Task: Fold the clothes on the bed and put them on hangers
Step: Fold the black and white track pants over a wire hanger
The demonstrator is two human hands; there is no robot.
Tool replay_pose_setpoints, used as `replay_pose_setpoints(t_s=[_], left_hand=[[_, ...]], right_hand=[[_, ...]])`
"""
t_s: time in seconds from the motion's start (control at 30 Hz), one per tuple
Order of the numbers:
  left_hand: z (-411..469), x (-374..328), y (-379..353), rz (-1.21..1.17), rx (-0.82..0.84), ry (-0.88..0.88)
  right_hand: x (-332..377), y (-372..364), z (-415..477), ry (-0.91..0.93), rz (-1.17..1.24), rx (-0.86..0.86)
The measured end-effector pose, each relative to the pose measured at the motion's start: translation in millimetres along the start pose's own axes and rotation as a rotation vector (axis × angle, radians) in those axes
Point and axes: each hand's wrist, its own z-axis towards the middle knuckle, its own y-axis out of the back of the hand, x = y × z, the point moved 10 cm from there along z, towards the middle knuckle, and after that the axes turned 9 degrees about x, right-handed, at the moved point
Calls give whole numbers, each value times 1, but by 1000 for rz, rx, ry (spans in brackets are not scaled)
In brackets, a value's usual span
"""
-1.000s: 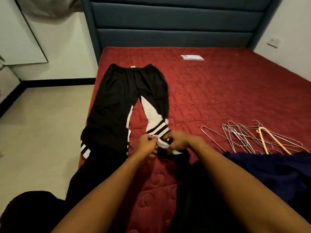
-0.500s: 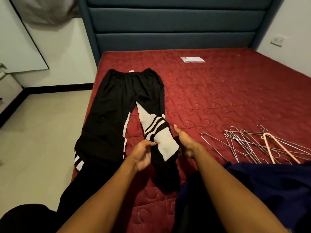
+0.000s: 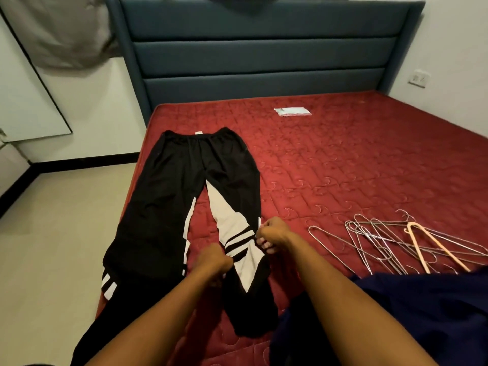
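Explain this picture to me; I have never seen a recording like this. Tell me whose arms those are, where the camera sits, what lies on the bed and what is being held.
There is no machine here. The two arms belong to a person, and the single camera is worn on that person's head, looking forward and down, so you see roughly what they see. On the red mattress a pair of black trousers with white panels and stripes lies spread out, waistband toward the blue headboard. To the right lies a heap of wire hangers with one pink hanger among them, and a dark blue garment at the near edge. A small white packet lies farther up. The left hand and right hand each grip one edge of the trouser leg nearer the hangers.
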Motion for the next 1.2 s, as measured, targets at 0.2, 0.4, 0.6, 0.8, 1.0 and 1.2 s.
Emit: replay_pose_setpoints(t_s=[0.2,0.4,0.6,0.8,1.0,1.2], left_hand=[[43,-79,93,215,-319,-249],[116,-163,103,90,-339,-483],[187,-208,87,333,-354,-267],[205,-175,156,-125,-396,-350],[217,-80,224,-693,-341,-317],[210,9,280,-1004,-421,-256]], right_hand=[[53,55,70,82,-275,-243],[105,106,157,139,-216,-357],[156,144,256,180,-192,-436],[203,146,322,132,-194,-430],[297,108,331,424,-48,-555],[434,-45,339,735,-366,-277]])
